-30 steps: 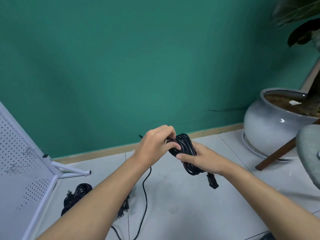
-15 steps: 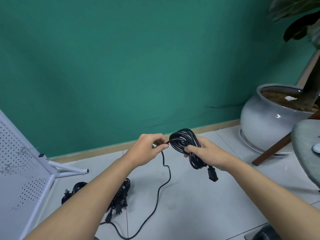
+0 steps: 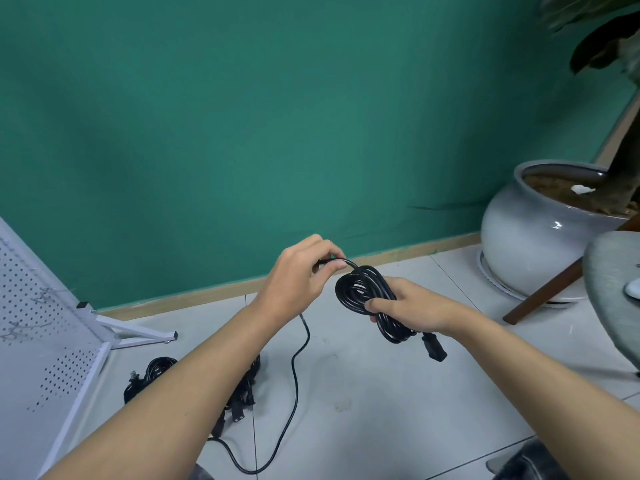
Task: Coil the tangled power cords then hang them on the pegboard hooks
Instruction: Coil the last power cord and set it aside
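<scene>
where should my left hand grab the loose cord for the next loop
Probably the hanging stretch of the loose cord just below the left hand, pinched across from the left. There it is a single strand off the tiles; farther down it lies flat and runs toward the heap of cords. The right hand holds the coil.

We face a green wall [image 3: 242, 133] with a wooden baseboard [image 3: 207, 296] above a tiled floor [image 3: 381, 393]. At right a grey glazed pot [image 3: 526, 247] of soil holds a plant [image 3: 602, 46], and a brown chair leg [image 3: 550, 288] slants across it under a grey seat [image 3: 613, 292].
</scene>
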